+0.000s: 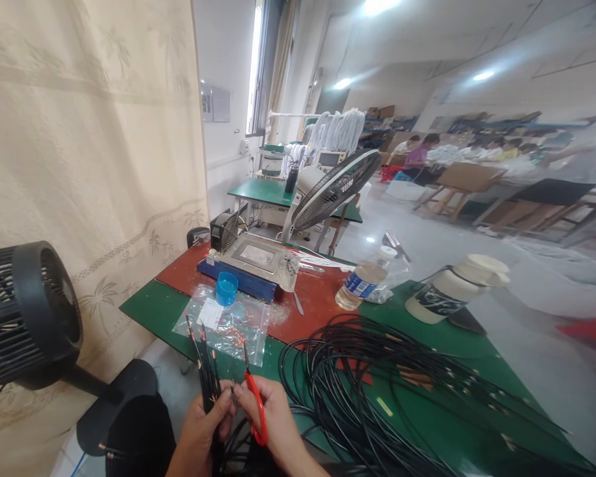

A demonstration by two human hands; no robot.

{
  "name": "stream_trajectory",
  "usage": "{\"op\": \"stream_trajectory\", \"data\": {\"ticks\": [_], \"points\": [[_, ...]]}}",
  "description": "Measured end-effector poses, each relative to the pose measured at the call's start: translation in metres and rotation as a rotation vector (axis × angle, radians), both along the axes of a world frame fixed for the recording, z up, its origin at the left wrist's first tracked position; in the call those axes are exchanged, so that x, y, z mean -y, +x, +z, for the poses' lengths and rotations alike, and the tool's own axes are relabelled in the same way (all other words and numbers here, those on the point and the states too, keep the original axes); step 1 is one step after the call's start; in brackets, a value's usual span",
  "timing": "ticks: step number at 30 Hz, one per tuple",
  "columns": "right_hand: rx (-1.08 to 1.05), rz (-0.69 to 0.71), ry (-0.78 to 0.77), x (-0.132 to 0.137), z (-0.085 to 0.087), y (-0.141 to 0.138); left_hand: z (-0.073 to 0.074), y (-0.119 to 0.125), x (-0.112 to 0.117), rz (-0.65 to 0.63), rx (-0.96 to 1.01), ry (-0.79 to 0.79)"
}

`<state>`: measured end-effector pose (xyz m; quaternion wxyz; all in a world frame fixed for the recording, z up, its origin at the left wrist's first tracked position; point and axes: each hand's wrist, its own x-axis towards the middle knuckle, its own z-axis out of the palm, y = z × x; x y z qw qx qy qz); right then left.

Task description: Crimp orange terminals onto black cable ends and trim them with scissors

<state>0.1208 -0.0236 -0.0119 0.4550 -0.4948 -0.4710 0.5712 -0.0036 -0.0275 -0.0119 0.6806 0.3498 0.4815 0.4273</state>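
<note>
My left hand (202, 429) is closed around a bunch of thin black cables (206, 368) whose stripped ends point up and away from me. My right hand (273, 424) grips red-handled scissors (256, 404), with the blades pointing up beside the cable ends. Both hands are at the near edge of the green table (427, 424). A large loose coil of black cable (372, 384) lies on the table just right of my hands.
A clear plastic bag (228, 324) with small parts and a blue cap (226, 289) lie beyond my hands. A machine with a metal plate (255, 260), a water bottle (365, 286) and a white mug (451, 288) stand farther back. A black fan (24, 315) sits left. People work at distant tables.
</note>
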Motion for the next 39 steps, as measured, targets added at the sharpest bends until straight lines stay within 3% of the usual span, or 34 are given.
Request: {"op": "stream_trajectory", "data": {"ticks": [9,14,22,39], "points": [[-0.032,0.027,-0.026,0.000,-0.003,-0.002,0.006,0.001,0.003,0.047,-0.001,-0.009],[0.004,0.029,0.014,0.000,0.000,-0.001,0.008,0.002,0.003,0.037,0.027,-0.011],[-0.074,0.015,-0.055,0.002,0.010,-0.004,0.009,0.001,0.003,0.073,0.019,-0.008],[0.122,-0.026,0.125,0.003,-0.010,0.002,0.011,0.003,0.005,0.134,0.094,-0.094]]}}
